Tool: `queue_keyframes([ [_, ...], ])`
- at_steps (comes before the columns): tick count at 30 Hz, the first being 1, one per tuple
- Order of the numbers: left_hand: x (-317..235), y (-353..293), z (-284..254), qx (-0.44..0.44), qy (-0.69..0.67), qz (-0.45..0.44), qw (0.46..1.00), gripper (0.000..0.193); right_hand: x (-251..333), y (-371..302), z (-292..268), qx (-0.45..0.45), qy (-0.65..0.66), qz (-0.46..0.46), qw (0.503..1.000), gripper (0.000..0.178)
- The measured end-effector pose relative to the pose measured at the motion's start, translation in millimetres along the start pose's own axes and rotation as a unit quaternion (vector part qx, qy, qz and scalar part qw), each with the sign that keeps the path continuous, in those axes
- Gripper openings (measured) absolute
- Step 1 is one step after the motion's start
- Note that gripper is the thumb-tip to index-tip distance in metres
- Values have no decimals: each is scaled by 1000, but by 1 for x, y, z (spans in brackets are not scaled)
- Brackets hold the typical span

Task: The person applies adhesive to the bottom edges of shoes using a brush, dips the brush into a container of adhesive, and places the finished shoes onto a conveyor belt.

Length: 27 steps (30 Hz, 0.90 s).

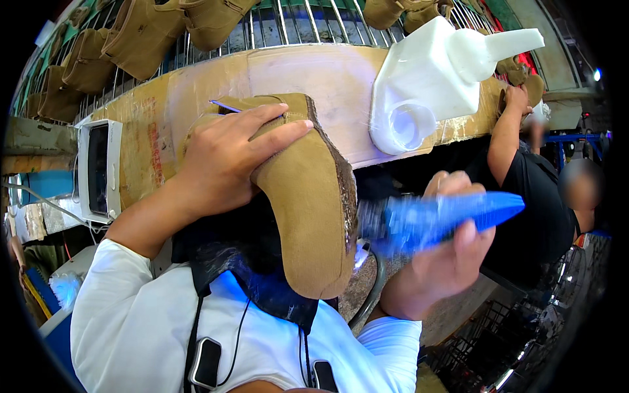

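A tan suede boot [304, 190] is held at the table's near edge, toe pointing down toward me. My left hand [219, 154] is closed over its upper part, fingers lying across the shaft and heel side. Along the right edge of the boot runs a rough, dark brown underside with whitish streaks. My right hand [452, 262] grips a blue-handled brush [468, 213], its bristle end blurred by motion right beside that underside. Whether the bristles touch the boot I cannot tell.
A white plastic squeeze bottle [432, 72] with a long nozzle lies on the cardboard-covered table [209, 78]. Several tan boots [144, 36] sit on a metal wire rack behind. A white-framed device [99, 170] stands at the left. At right, another person [531, 203] handles a boot.
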State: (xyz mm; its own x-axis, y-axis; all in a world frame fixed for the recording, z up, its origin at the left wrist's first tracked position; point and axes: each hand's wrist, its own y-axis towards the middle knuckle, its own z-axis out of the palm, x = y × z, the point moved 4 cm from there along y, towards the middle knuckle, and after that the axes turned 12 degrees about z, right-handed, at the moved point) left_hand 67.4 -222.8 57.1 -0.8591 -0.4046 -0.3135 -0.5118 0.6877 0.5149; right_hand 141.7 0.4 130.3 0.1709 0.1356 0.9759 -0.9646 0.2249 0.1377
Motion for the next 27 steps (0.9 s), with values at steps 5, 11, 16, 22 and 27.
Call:
queue_keyframes([
  [5,-1,6,-2,6,-6,-10,1000,64,4,-2,9,-66,-89,18,994,39],
  [11,4,11,-6,-9,-34,-26,999,66,16,-23,6,-29,22,-6,999,37],
  [16,3,17,-9,0,-57,-49,997,68,-8,-30,19,-182,-129,-193,955,23],
  [22,3,15,-6,-1,-41,-29,999,70,-18,-38,1,-144,-242,-287,916,33],
  [27,0,18,-6,0,-27,-22,999,71,7,-24,10,-86,-153,-129,976,42],
])
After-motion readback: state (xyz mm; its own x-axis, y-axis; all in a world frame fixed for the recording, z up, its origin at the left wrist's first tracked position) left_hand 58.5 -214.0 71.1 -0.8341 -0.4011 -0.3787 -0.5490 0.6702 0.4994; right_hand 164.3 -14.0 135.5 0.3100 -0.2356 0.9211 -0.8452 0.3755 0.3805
